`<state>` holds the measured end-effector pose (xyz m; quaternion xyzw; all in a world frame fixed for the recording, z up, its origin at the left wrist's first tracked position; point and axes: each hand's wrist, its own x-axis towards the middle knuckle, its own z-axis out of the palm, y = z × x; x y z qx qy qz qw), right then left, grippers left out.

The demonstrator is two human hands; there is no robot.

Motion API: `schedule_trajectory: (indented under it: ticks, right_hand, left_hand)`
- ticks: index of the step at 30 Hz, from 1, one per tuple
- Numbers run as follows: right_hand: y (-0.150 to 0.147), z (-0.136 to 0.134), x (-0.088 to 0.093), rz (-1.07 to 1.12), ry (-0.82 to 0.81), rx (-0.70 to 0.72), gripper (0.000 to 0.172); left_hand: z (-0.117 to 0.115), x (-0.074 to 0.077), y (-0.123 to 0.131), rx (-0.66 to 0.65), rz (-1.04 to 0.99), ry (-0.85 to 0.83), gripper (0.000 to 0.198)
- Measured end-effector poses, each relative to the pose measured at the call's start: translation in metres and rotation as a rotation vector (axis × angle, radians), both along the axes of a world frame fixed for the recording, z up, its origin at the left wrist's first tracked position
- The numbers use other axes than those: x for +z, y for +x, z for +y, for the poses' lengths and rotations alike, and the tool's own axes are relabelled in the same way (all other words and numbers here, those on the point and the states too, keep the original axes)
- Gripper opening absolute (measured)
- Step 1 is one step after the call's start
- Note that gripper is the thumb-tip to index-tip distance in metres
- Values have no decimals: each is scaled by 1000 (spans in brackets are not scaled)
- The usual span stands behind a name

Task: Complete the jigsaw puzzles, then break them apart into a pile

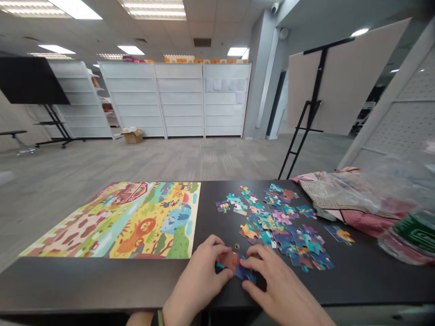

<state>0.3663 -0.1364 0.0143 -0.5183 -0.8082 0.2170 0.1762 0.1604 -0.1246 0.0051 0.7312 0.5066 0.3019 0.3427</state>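
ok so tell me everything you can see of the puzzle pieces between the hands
The held pieces are flat, cardboard-looking jigsaw pieces: a reddish-brown one on the left butted against a blue one on the right. They lie flat on the dark table near its front edge. The left hand pinches the brown side, the right hand the blue side; both hands cover part of them.

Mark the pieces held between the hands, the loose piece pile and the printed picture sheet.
held pieces (231,261): head view, its brown part.
loose piece pile (284,228): head view, middle of the heap.
picture sheet (136,235): head view, the orange animal.
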Motion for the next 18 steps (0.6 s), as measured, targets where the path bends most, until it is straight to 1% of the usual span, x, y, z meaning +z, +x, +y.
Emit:
schedule_trajectory:
  ticks: [4, 8, 10, 12, 15, 18]
  right_hand:
    - [0, -2, 0, 51, -16, -1, 28]
    - [3, -4, 7, 108, -21, -3, 31]
    - [12, -1, 11, 105, -6, -23, 30]
    - [28, 5, 14, 84, 25, -71, 25]
    - [56, 15, 10, 67, 100, -162, 17]
    - [73, 22, 3, 98, 155, -223, 15]
  left_hand:
    - [-2, 2, 3, -15, 29, 43, 33]
    - [-2, -3, 7, 16, 95, 77, 34]
    - [-1, -7, 8, 41, 129, 89, 35]
    - [2, -9, 8, 72, 167, 120, 34]
    - [10, -3, 10, 109, 246, 187, 29]
    - [27, 11, 23, 40, 330, 235, 29]
